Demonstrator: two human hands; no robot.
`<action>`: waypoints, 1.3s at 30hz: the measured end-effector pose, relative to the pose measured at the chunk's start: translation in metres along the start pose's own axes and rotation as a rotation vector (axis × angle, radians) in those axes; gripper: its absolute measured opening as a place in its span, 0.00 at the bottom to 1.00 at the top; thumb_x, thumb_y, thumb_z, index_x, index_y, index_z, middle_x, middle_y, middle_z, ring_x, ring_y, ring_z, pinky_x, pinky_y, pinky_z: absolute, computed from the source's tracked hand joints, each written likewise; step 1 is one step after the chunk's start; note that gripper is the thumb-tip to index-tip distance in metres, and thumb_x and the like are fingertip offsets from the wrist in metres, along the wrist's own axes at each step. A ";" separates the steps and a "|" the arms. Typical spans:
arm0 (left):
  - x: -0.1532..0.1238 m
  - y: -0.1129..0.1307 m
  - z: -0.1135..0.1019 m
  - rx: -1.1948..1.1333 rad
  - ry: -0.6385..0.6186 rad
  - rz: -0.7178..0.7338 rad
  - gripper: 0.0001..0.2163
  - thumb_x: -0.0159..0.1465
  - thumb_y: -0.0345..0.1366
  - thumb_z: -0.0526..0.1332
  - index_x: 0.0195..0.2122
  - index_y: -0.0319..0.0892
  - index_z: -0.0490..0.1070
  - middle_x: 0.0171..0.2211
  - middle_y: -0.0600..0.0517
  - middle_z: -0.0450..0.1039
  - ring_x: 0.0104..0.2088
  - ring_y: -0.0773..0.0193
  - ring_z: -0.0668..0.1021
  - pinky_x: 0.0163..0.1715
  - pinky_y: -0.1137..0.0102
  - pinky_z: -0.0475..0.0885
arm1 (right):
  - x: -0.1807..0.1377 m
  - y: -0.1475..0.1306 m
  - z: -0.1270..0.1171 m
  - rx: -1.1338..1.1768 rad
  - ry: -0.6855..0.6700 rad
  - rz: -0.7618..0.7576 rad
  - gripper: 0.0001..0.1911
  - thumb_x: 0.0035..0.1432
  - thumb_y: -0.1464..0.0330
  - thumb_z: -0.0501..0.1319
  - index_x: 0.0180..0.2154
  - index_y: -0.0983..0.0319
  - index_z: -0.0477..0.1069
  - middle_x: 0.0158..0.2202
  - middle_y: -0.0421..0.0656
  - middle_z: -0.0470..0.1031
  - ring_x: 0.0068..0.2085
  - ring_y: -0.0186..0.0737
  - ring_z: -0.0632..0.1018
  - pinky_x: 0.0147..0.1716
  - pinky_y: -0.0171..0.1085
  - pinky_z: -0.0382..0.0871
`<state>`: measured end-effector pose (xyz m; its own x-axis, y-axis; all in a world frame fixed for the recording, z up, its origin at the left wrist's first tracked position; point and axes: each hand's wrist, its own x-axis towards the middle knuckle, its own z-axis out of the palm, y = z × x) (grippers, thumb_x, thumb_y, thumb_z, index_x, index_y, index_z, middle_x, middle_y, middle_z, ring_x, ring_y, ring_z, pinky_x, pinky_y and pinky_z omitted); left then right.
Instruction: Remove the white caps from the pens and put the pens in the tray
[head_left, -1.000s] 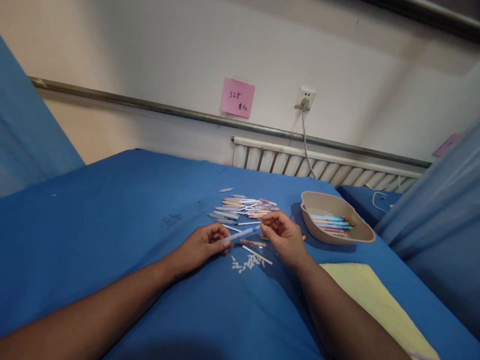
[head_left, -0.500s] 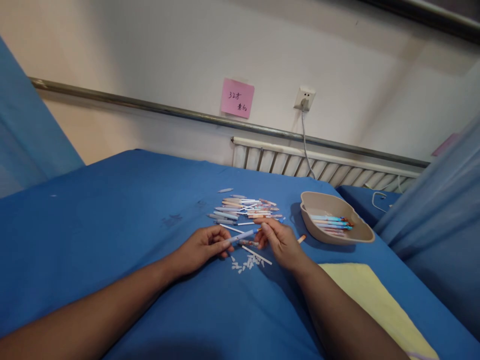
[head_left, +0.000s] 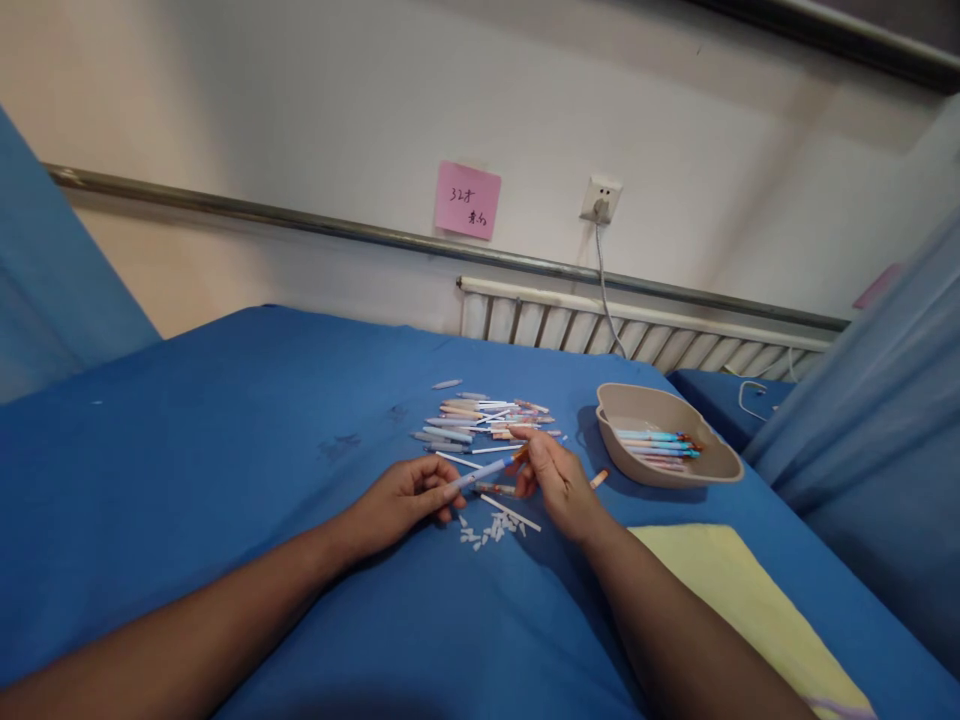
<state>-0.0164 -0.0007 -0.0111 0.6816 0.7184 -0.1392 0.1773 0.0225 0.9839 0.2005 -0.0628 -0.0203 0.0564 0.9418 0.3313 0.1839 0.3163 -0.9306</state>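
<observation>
My left hand (head_left: 416, 490) is closed around the lower end of a pale blue pen (head_left: 484, 472), which slants up to the right. My right hand (head_left: 553, 478) pinches the pen's other end, where an orange-brown piece (head_left: 520, 454) shows beside the fingers. Just beyond the hands lies a pile of pen parts (head_left: 457, 423), with pale barrels and thin white refills mixed together. Below the pen are a loose white refill (head_left: 510, 513) and a heap of small white tips (head_left: 495, 528).
A beige basin (head_left: 720, 462) with several blue and pink pens (head_left: 660, 447) stands on the right of the blue sheet (head_left: 225, 430). An orange-and-white piece (head_left: 599, 479) lies near it. A yellow cloth (head_left: 720, 570) is beside my right forearm. Behind are a radiator (head_left: 555, 325) and wall.
More of the orange-brown piece shows at the pen's right end. Both hands keep their grip, and the whole view has shifted slightly.
</observation>
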 end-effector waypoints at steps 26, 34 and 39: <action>-0.002 0.002 0.007 0.219 -0.043 0.070 0.11 0.60 0.43 0.58 0.37 0.41 0.68 0.28 0.56 0.71 0.27 0.68 0.71 0.30 0.73 0.66 | 0.007 -0.002 0.007 -0.077 0.088 0.026 0.15 0.60 0.56 0.53 0.29 0.60 0.64 0.19 0.34 0.67 0.18 0.30 0.69 0.20 0.29 0.63; 0.006 0.014 0.029 0.302 -0.017 0.131 0.12 0.60 0.45 0.57 0.34 0.41 0.68 0.26 0.54 0.72 0.27 0.66 0.72 0.29 0.73 0.67 | 0.010 0.001 0.012 -0.223 0.019 0.020 0.16 0.58 0.54 0.56 0.33 0.61 0.66 0.22 0.36 0.71 0.23 0.31 0.72 0.22 0.29 0.61; 0.023 0.026 0.033 0.246 0.135 0.189 0.13 0.57 0.47 0.60 0.32 0.41 0.68 0.24 0.54 0.73 0.26 0.64 0.73 0.27 0.72 0.68 | 0.009 -0.005 0.006 -0.317 -0.097 -0.010 0.19 0.60 0.53 0.53 0.41 0.61 0.67 0.24 0.38 0.73 0.25 0.33 0.73 0.24 0.30 0.62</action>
<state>0.0277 -0.0062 0.0073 0.6214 0.7798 0.0754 0.2341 -0.2767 0.9320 0.1939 -0.0549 -0.0137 -0.0376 0.9501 0.3097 0.4811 0.2889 -0.8277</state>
